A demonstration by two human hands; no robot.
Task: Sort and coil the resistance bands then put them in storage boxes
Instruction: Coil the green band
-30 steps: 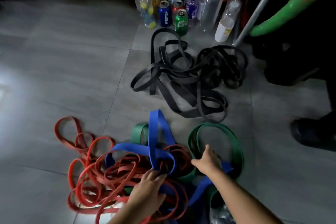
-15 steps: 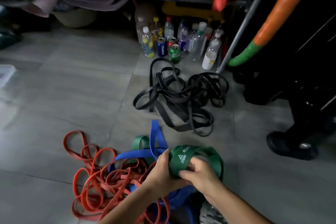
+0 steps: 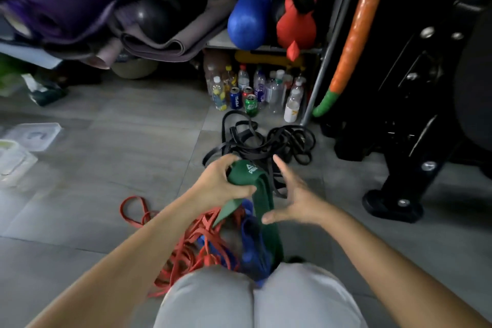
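Raised off the floor since the earlier frame, green band (image 3: 262,196) is gripped by left hand (image 3: 223,185); right hand (image 3: 292,194) hovers open; coiling can begin

The grey tiled floor (image 3: 106,168) carried red bands (image 3: 138,210) sprawled below the left hand (image 3: 221,184); blue bands (image 3: 253,247) lay beneath the right hand (image 3: 295,194); black bands (image 3: 287,141) tangled just beyond both; bottles and cans (image 3: 250,93) stood farther beyond; clear boxes (image 3: 32,136) lay well left.
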